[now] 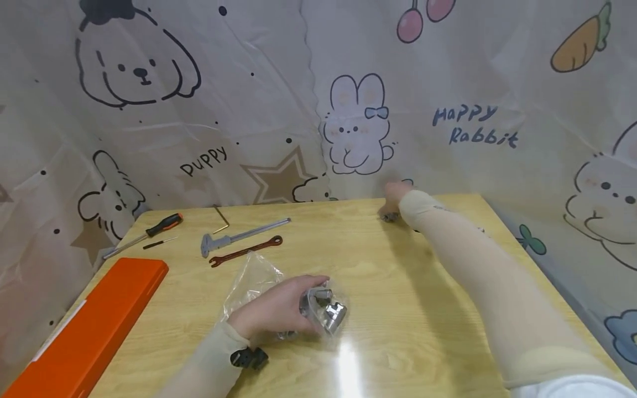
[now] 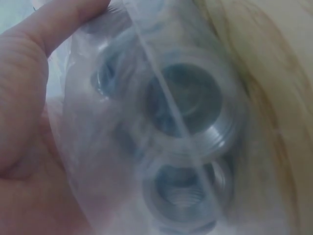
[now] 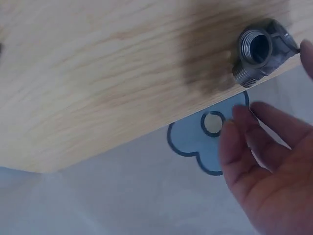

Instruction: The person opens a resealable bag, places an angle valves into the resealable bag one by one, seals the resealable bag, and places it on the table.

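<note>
- The left hand [image 1: 278,312] lay at about 6 o'clock on the wooden table [image 1: 428,309], its fingers curled over a clear plastic bag [image 1: 251,282] that held threaded metal fittings [image 1: 325,312].
- In the left wrist view the fittings [image 2: 188,110] showed blurred through the film, two open threaded mouths stacked, with the thumb pressed against the bag.
- The right hand [image 1: 395,193] reached out to about 12 o'clock, at the far edge of the table, and hovered beside a single threaded pipe fitting [image 1: 390,216].
- In the right wrist view that hand [image 3: 266,166] was relaxed and spread, fingertips just beside the pipe fitting [image 3: 261,51] and holding nothing; whether a fingertip touched it I could not tell.
- The pipe fitting sat very close to the edge, so my judgement was that a grasp from above, thumb and forefinger across its body, would suit better than a nudge, which might roll it off.
- The bag was slippery; a firm hold on its contents rather than on loose film would keep it from shifting.
- A caliper [image 1: 239,236], a wrench [image 1: 246,251], a screwdriver [image 1: 149,232] and an orange case [image 1: 94,326] lay towards 9 to 10 o'clock, well apart from both hands.
</note>
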Motion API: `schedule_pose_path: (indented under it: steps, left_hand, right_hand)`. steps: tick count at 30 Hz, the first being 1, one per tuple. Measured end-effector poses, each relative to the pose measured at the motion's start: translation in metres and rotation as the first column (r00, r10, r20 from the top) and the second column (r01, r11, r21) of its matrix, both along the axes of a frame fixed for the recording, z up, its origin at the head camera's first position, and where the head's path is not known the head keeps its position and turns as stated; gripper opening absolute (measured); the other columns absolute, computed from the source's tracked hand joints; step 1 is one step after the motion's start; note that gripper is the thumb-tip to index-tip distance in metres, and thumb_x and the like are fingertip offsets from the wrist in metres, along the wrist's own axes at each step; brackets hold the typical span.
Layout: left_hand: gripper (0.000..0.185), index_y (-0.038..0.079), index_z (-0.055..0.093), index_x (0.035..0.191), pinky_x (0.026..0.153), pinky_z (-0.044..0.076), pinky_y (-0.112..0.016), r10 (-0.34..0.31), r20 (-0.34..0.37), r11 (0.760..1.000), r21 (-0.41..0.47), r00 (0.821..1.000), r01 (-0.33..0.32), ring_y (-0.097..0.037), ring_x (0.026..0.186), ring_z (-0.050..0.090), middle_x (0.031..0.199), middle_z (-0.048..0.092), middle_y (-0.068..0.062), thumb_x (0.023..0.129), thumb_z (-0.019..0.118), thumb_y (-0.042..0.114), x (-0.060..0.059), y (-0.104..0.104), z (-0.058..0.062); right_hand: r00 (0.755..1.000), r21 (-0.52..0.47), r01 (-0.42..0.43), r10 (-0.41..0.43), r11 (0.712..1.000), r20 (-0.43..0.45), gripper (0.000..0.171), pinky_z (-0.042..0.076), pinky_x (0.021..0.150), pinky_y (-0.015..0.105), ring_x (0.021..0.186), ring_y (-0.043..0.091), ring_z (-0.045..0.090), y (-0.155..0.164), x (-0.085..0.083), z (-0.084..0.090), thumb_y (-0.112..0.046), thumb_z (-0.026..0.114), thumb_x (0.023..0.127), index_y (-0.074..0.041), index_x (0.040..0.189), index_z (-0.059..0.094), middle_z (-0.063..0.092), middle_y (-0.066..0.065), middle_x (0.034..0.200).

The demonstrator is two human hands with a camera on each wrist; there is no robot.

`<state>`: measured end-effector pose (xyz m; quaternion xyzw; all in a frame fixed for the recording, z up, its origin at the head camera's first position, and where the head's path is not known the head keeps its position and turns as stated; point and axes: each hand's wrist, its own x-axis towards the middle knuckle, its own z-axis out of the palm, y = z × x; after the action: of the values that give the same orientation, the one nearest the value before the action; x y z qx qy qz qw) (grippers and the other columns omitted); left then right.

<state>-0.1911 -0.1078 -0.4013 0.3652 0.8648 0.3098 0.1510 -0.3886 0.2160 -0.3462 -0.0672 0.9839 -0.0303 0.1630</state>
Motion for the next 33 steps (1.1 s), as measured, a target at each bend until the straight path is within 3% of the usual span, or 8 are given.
schedule_pose_path:
  steps: [5,10,14,18,22,26,29,33]
  left_hand:
    - [0.101,0.008,0.04,0.151,0.111,0.037,-0.036,-0.015,-0.01,1.0,-0.012,1.0,0.015,-0.019,0.133,0.046,0.147,0.049,-0.001,0.069,0.09,0.037,0.009,0.003,-0.002]
    - [0.101,0.008,0.04,0.151,0.111,0.037,-0.037,-0.014,-0.004,0.999,-0.029,1.0,0.014,-0.021,0.133,0.046,0.147,0.049,-0.002,0.068,0.091,0.036,0.015,0.006,-0.002]
    - [0.101,0.008,0.04,0.151,0.111,0.036,-0.038,-0.018,0.004,0.999,-0.032,1.0,0.018,-0.021,0.133,0.046,0.147,0.048,-0.003,0.068,0.091,0.035,0.018,0.007,-0.002]
    - [0.101,0.007,0.039,0.151,0.111,0.036,-0.038,-0.034,-0.012,0.999,-0.031,0.999,0.033,-0.022,0.133,0.046,0.148,0.047,-0.004,0.069,0.09,0.035,0.015,0.009,-0.003]
    - [0.101,0.007,0.039,0.151,0.11,0.037,-0.038,-0.031,-0.011,0.999,-0.036,0.999,0.031,-0.021,0.132,0.047,0.148,0.048,-0.004,0.069,0.09,0.035,0.011,0.008,-0.002]
    - [0.099,0.007,0.039,0.151,0.11,0.038,-0.038,-0.022,-0.011,0.999,-0.038,1.0,0.022,-0.021,0.133,0.045,0.148,0.047,-0.004,0.07,0.09,0.034,0.006,0.005,0.002]
    - [0.099,0.008,0.039,0.151,0.11,0.037,-0.039,-0.015,-0.02,0.999,-0.041,1.0,0.014,-0.021,0.135,0.043,0.15,0.046,-0.004,0.071,0.09,0.034,0.004,0.003,0.005]
    - [0.1,0.008,0.039,0.152,0.111,0.036,-0.04,-0.003,-0.023,0.999,-0.036,1.0,0.003,-0.022,0.135,0.043,0.15,0.045,-0.004,0.071,0.09,0.036,0.001,0.0,0.005]
  right_hand:
    - [0.997,0.082,0.029,-0.035,0.996,0.065,0.044,0.052,0.092,0.046,0.1,0.031,0.061,-0.004,0.003,-0.008,-0.037,0.079,0.085,0.001,0.103,0.067,0.065,0.018,0.11]
    - [0.988,0.073,0.071,-0.08,0.995,0.135,0.021,0.056,0.077,0.037,0.089,0.027,0.061,-0.004,0.007,-0.01,-0.017,0.08,0.078,-0.001,0.088,0.071,0.067,0.013,0.098]
    - [0.986,0.037,0.035,-0.041,0.999,0.164,0.015,0.053,0.068,0.032,0.081,0.024,0.057,0.003,0.011,-0.012,-0.013,0.079,0.075,-0.003,0.081,0.07,0.064,0.009,0.089]
    - [0.994,-0.082,-0.054,0.061,0.995,0.088,0.021,0.055,0.077,0.039,0.088,0.025,0.061,0.011,0.026,-0.006,-0.022,0.081,0.08,-0.004,0.082,0.072,0.068,0.01,0.094]
    - [0.989,-0.268,-0.146,0.14,0.952,-0.043,0.024,0.053,0.085,0.044,0.092,0.026,0.065,0.015,0.055,0.005,-0.026,0.08,0.083,-0.005,0.094,0.075,0.072,0.009,0.097]
    - [0.984,-0.426,-0.166,0.118,0.89,-0.137,0.037,0.05,0.091,0.044,0.099,0.024,0.063,0.012,0.098,0.01,-0.031,0.085,0.079,-0.008,0.105,0.073,0.071,0.006,0.106]
    - [0.981,-0.502,-0.17,0.1,0.848,-0.163,0.05,0.051,0.091,0.043,0.103,0.024,0.062,0.007,0.135,0.009,-0.035,0.087,0.075,-0.009,0.115,0.071,0.07,0.005,0.111]
    - [0.973,-0.55,-0.22,0.145,0.806,-0.178,0.059,0.055,0.085,0.039,0.103,0.025,0.063,-0.008,0.179,0.002,-0.034,0.087,0.075,-0.007,0.124,0.068,0.07,0.002,0.109]
